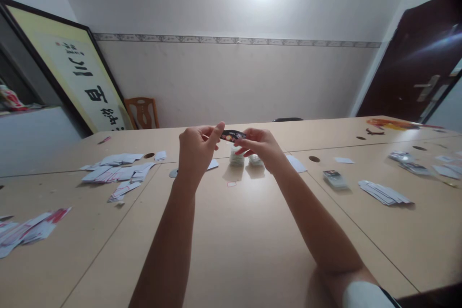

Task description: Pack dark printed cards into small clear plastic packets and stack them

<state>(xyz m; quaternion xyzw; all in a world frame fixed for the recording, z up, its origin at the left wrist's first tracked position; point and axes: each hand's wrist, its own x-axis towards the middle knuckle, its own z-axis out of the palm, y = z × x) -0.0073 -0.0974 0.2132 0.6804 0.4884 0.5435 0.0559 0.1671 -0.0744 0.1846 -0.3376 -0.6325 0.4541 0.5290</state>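
A small dark card (233, 135) with a colourful printed picture is held up above the table, tilted so that I see it foreshortened. My left hand (198, 150) pinches its left end between thumb and fingers. At its right end, the fingers of my right hand (264, 148) close on the edge. Beyond and below the hands stand two stacks of clear-edged cards, a left stack (237, 159) and a right stack (255, 160), partly covered by my fingers. A white paper (212, 164) lies by my left wrist, and another white sheet (296, 163) lies past my right forearm.
Loose white and red-marked papers (119, 168) spread over the left of the pale wooden table (231, 245), with another pile (32, 231) nearer. To the right are a card stack (335, 179), a fan of white papers (384, 192) and plastic-wrapped packs (415, 168). A chair (142, 111) stands behind.
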